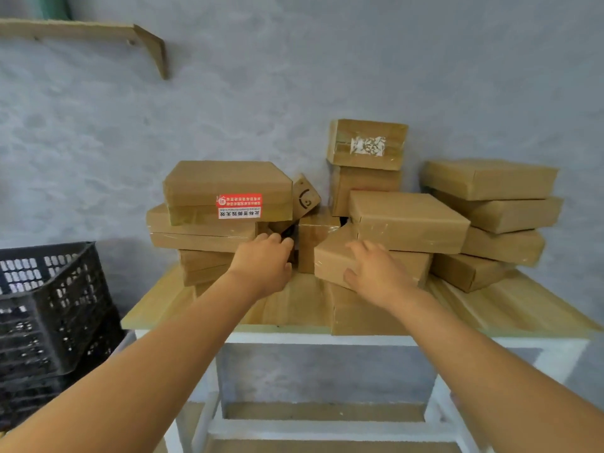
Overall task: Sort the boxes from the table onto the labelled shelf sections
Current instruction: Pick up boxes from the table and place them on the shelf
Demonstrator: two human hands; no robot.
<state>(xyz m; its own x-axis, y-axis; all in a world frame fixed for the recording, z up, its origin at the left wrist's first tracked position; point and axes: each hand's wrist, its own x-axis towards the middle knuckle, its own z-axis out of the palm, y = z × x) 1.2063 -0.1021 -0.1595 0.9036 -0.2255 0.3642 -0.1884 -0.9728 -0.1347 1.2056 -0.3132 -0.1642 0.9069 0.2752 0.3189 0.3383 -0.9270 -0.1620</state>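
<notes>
Many brown cardboard boxes are sitting stacked on the worktop [157, 305] against the grey wall, none yet moved toward a shelf section. Item in hand: a low flat box [330, 259] at the front centre, tilting under a larger flat box [408, 220]. The right hand [376, 273] is resting on its near top with fingers [366, 248] spread and relaxed, thumb at the front edge, not yet gripping. The left hand [264, 266] is reaching into the gap beside a small upright box [313, 243], its fingers loosely curled; whether they are pinching anything there cannot be told. Handling note, as a judgement: the low box is carrying weight, so sliding it out level while steadying the box above would be guarding the pile against slipping. Left stack: a top box [225, 184] is bearing a red and white sticker [239, 206] with Chinese print, upside down and too small to read. A small tilted box [305, 194] is showing a smile mark. The tall stack's top box [367, 143] is carrying a torn white label [367, 146], illegible. A black plastic crate [49, 305] is standing at left; a wooden wall shelf [81, 31] is hanging above, labels not visible.
</notes>
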